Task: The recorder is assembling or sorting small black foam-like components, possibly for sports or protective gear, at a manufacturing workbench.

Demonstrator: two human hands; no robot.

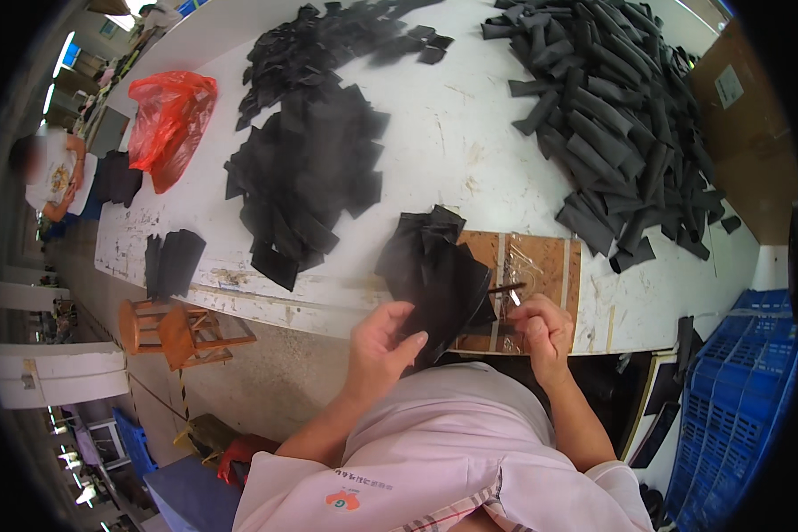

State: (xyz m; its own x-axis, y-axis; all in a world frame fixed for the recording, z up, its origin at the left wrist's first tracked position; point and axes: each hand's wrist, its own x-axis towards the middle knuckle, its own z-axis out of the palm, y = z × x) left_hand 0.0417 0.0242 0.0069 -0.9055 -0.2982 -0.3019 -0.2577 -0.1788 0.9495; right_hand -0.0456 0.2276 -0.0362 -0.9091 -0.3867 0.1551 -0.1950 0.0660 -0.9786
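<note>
The left hand [379, 341] pinches the near edge of a limp, light black fabric piece [436, 282] atop a fanned stack, while the right hand [541, 332], fingers clenched, grips a thin dark tool [505, 288] just beyond its fingertips.

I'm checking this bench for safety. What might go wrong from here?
The right hand holds a thin dark tool close to the left hand gripping the black fabric piece; a slip might nick a finger. That fanned stack sits at the table edge and might slide off.
</note>
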